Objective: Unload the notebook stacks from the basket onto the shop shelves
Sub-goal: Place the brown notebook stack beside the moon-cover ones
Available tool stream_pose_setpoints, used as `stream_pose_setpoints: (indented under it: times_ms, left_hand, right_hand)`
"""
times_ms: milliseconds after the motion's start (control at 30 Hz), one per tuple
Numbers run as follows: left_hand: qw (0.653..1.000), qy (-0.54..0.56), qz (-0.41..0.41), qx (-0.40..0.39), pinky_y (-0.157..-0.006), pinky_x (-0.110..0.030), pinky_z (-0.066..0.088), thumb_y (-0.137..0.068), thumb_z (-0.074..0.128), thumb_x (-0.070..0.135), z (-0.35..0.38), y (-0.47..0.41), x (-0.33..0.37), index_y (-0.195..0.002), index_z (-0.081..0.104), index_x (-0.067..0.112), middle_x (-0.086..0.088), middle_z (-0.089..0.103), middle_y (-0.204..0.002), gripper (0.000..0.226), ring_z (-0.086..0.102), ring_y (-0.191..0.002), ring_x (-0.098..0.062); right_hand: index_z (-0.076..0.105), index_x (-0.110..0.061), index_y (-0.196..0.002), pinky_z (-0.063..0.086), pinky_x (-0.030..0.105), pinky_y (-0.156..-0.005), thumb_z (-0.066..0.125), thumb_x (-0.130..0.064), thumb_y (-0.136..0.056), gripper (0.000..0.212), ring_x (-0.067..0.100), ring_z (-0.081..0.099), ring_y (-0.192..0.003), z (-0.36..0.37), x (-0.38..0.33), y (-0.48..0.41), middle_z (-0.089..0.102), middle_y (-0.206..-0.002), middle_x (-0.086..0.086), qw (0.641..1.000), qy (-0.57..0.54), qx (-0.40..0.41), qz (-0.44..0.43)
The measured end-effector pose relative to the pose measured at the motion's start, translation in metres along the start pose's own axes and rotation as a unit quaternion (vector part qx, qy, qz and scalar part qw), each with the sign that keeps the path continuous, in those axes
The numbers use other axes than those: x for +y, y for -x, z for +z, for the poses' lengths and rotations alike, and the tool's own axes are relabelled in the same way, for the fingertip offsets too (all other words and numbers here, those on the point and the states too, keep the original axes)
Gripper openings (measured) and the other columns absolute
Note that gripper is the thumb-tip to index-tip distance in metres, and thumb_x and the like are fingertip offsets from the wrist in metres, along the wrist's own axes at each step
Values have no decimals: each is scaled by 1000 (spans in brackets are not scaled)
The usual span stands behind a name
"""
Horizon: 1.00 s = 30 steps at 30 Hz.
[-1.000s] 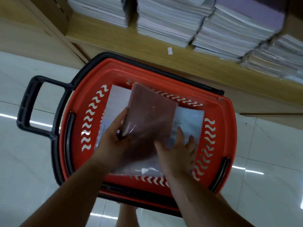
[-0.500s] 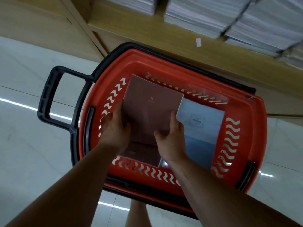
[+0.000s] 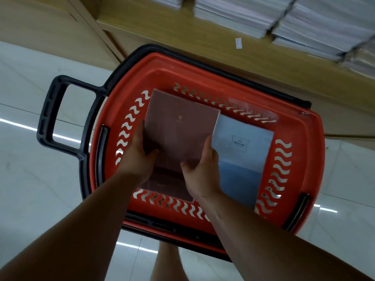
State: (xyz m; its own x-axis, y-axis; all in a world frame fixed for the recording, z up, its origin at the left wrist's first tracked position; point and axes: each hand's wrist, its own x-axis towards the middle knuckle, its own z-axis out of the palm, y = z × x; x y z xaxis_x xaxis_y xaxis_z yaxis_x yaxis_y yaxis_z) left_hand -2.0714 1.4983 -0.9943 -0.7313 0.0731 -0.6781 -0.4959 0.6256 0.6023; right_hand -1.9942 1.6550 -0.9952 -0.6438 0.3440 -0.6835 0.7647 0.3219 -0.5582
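Note:
A red shopping basket (image 3: 300,126) with black rim stands on the floor below me. Inside lie a maroon notebook stack (image 3: 180,126) in clear wrap on the left and a pale blue notebook stack (image 3: 241,159) on the right. My left hand (image 3: 138,157) grips the maroon stack's left edge, thumb on top. My right hand (image 3: 203,169) grips its right edge, thumb on the cover, fingers down between the two stacks. The stack's near end is partly hidden by my hands.
A wooden shelf (image 3: 162,29) runs just beyond the basket, loaded with white notebook stacks (image 3: 243,15) at the top right. The basket's black pull handle (image 3: 52,114) sticks out to the left. Glossy white floor tiles (image 3: 30,179) surround it. My leg (image 3: 168,260) shows below.
The maroon stack has gone from tilted up to lying flat in the basket. Both hands shifted to its side edges. The view moved closer and the basket drifted right.

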Motion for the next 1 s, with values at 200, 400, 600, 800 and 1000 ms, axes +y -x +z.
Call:
stream_pose_setpoints:
  times_ms: [200,400,600,800,1000]
  left_hand:
    - [1000,-7,8,8,-109,-57,45,-92,61,22,-5,5,0,-153,12,56,1,44,-154,85,44,-140,-27]
    - [999,-25,35,4,-109,-58,42,-83,62,40,-11,17,7,-151,11,61,-5,42,-154,88,41,-141,-29]
    - [997,5,59,-49,-112,-50,42,-89,68,34,-14,23,18,-153,5,59,6,37,-156,94,40,-133,-14]
    - [993,55,87,-59,-108,-51,45,-89,71,11,-15,39,32,-151,17,61,12,40,-155,96,44,-139,-17]
    - [990,72,117,-22,-99,-21,50,-95,63,7,-29,112,81,-152,21,56,26,50,-140,86,55,-123,3]
  right_hand:
    - [-5,-33,-163,34,30,-115,76,-26,-91,109,19,38,-144,4,2,-5,32,-155,3,1000,-26,18,3]
    - [-1,-37,-163,33,28,-112,76,-23,-91,106,17,39,-144,-4,6,-12,37,-154,0,997,-69,6,18]
    - [0,-40,-162,34,31,-115,76,-24,-91,106,15,42,-142,-10,12,-15,40,-155,-4,995,-93,-11,16]
    - [14,-41,-161,36,27,-106,64,-36,-99,80,8,46,-134,-17,1,-8,47,-143,-17,984,-171,-32,26]
    - [16,-41,-161,28,27,-113,40,-50,-106,61,14,34,-147,-44,-31,35,35,-162,-11,974,-213,-67,34]
